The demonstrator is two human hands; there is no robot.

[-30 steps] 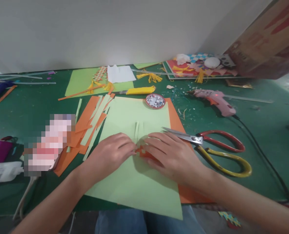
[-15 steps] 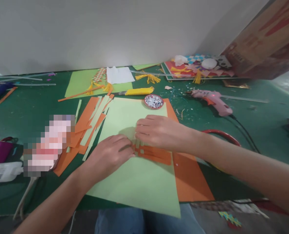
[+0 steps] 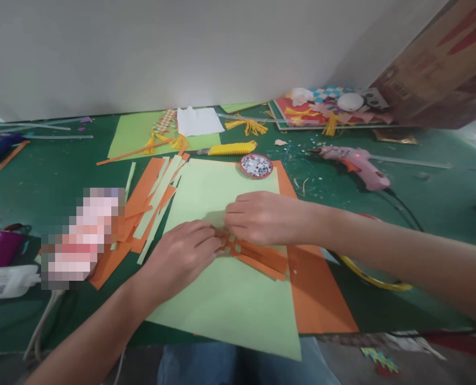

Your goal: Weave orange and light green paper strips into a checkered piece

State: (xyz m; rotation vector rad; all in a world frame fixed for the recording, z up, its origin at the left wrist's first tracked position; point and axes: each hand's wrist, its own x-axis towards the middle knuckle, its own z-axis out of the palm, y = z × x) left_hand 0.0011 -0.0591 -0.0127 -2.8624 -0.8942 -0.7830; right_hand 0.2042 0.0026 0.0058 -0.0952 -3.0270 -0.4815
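Note:
Between my hands is a small piece of woven paper strips (image 3: pixel 258 258), orange with light green strips crossing near its left end. My left hand (image 3: pixel 185 256) is closed, its fingertips gripping the left end of the weave. My right hand (image 3: pixel 258 216) is curled over the upper edge, fingers pinched together around the strips there; the fingertips are hidden. The orange strip ends trail out to the right, slightly fanned. Beneath lies a light green paper sheet (image 3: pixel 230 310), partly covering an orange sheet (image 3: pixel 322 299).
Loose orange and green paper strips (image 3: pixel 153 208) lie left of the sheet. A yellow utility knife (image 3: pixel 232 148), a small dish of beads (image 3: pixel 256 166) and a pink glue gun (image 3: pixel 358 163) sit farther back. A yellow roll (image 3: pixel 376 278) is under my right forearm; a white bottle (image 3: pixel 9 282) lies left.
The woven strips have turned slightly, their right ends lower and more spread. My right hand has shifted a little right and down, while the left stays nearly in place.

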